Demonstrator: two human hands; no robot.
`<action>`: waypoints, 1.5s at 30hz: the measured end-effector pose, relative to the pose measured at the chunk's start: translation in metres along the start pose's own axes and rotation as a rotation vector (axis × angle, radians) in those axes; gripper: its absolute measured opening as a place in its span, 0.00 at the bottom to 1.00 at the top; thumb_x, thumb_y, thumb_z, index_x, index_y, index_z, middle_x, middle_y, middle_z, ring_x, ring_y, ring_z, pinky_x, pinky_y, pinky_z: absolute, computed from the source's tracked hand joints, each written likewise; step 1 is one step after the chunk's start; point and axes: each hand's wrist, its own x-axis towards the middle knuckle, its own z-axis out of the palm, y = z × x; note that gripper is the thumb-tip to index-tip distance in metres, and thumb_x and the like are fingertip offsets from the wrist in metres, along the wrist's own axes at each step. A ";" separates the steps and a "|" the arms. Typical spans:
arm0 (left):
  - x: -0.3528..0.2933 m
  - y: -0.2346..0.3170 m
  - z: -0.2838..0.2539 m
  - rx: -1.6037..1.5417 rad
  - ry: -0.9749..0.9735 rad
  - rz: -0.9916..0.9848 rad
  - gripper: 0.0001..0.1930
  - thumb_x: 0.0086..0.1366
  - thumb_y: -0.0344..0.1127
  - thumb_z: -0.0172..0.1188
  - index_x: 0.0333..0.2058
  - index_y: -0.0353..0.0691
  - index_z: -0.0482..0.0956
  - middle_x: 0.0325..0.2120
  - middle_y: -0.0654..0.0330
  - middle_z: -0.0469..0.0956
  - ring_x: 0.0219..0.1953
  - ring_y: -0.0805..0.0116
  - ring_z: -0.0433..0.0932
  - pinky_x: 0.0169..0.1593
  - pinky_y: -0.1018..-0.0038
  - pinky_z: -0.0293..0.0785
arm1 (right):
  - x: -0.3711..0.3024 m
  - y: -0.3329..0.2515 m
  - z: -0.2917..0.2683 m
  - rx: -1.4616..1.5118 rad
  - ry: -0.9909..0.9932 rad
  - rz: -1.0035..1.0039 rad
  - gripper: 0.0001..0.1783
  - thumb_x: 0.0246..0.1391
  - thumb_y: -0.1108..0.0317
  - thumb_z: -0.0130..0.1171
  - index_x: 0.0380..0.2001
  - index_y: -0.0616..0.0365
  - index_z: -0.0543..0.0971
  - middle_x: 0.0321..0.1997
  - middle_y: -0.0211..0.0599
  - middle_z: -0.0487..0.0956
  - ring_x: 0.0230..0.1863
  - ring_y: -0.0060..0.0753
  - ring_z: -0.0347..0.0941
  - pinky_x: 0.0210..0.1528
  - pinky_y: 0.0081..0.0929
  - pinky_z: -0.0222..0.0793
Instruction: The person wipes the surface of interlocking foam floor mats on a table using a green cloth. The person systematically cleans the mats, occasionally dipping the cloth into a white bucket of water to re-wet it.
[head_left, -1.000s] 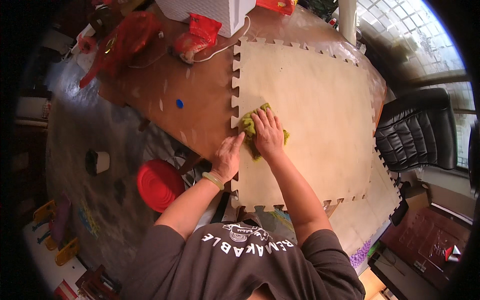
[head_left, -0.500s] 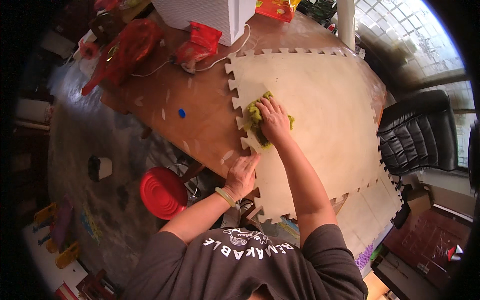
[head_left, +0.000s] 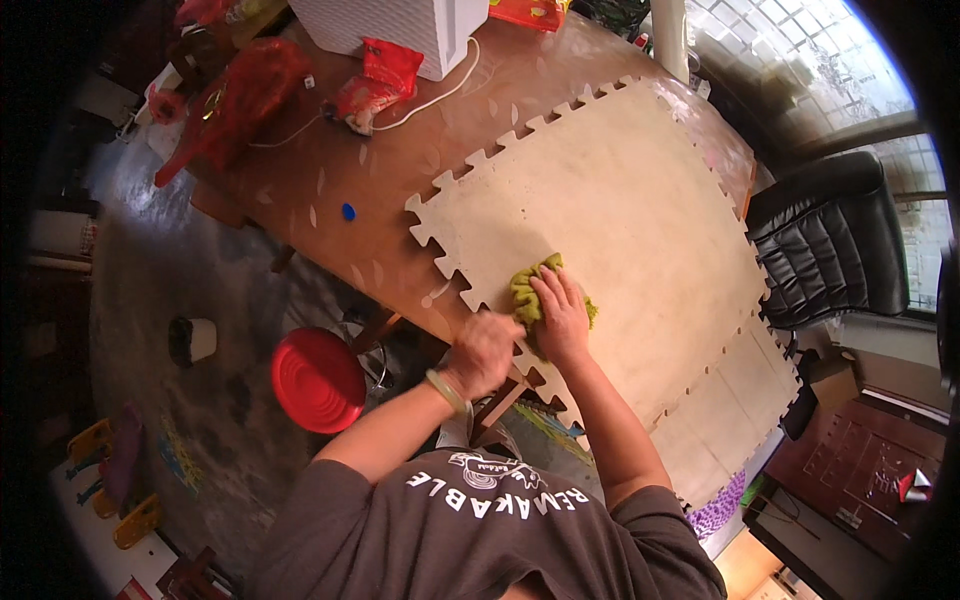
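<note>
A large cream foam mat (head_left: 640, 210) with jigsaw-cut edges lies on the brown table, turned at an angle. My right hand (head_left: 563, 318) presses a crumpled yellow-green cloth (head_left: 527, 292) flat against the mat near its left edge, fingers bent over it. Close beside it, at the mat's near-left toothed edge, is my left hand (head_left: 484, 352), with a pale bangle at its wrist. Motion smears its fingers, so whether they grip the edge is unclear.
On the brown table (head_left: 400, 200) lie a blue oval piece (head_left: 348, 211), red packaging (head_left: 385, 80) and a white cable by a white box (head_left: 390, 30). A red stool (head_left: 318, 380) stands at left, a black chair (head_left: 830, 240) at right. More matting (head_left: 725, 415) lies at lower right.
The mat has turned, its upper-left corner swinging left and toward me. My right hand and the cloth have come nearer me. My left hand has changed from lying flat to a blurred, bent shape.
</note>
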 end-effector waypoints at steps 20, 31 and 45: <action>0.049 -0.088 0.014 0.368 0.084 -0.314 0.16 0.54 0.29 0.59 0.43 0.43 0.70 0.49 0.57 0.68 0.55 0.54 0.65 0.58 0.59 0.61 | 0.104 0.001 0.029 -0.198 0.123 -0.188 0.24 0.50 0.73 0.51 0.53 0.59 0.71 0.59 0.43 0.71 0.63 0.52 0.63 0.61 0.47 0.60; 0.057 -0.090 0.017 0.319 0.101 -0.305 0.17 0.52 0.27 0.58 0.42 0.41 0.69 0.48 0.54 0.68 0.54 0.51 0.64 0.57 0.57 0.60 | 0.189 0.008 0.041 -0.183 0.087 -0.220 0.21 0.51 0.74 0.51 0.51 0.57 0.72 0.57 0.42 0.72 0.63 0.48 0.64 0.60 0.42 0.61; 0.055 -0.087 0.015 0.367 0.085 -0.321 0.18 0.54 0.29 0.59 0.44 0.44 0.69 0.48 0.59 0.67 0.55 0.55 0.65 0.58 0.60 0.61 | 0.027 0.012 -0.011 -0.196 -0.052 -0.146 0.24 0.50 0.74 0.51 0.54 0.58 0.72 0.62 0.45 0.70 0.67 0.53 0.60 0.65 0.46 0.56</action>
